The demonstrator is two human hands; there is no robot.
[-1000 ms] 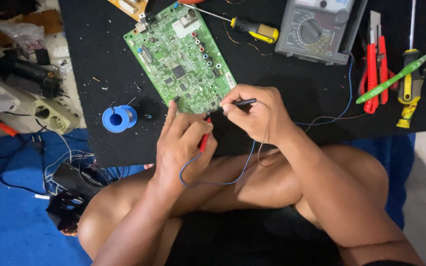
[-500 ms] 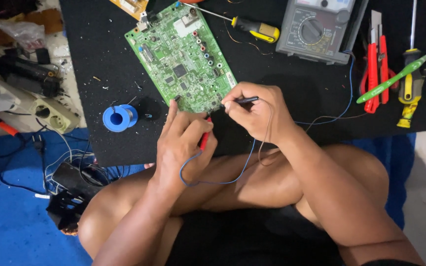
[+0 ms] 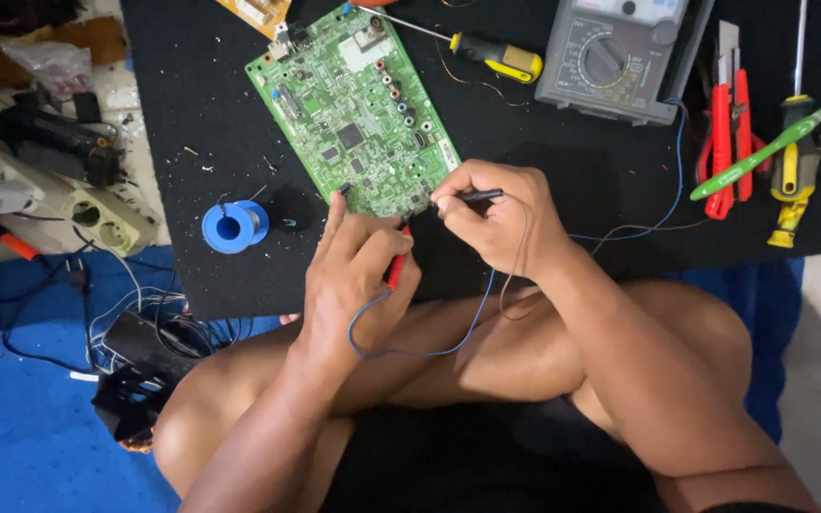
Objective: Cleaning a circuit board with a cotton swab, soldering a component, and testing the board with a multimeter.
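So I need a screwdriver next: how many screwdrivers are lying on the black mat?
2: a yellow-and-black-handled screwdriver above the green circuit board, and a yellow-and-black-handled one at the far right, under the green tool. More may be hidden.

A grey multimeter [image 3: 620, 59] is lying at the upper right of the frame, its pale screen [image 3: 634, 8] showing at the top edge; a crumpled clear plastic bag [image 3: 49, 62] is sitting at the upper left

A black counter [image 3: 239, 85] fills the upper frame — on it lie a green circuit board [image 3: 353, 109], a blue solder spool [image 3: 233, 226] at left, a yellow-handled screwdriver [image 3: 486, 55], a grey multimeter [image 3: 620, 57] and (far right) red pliers [image 3: 729, 133].
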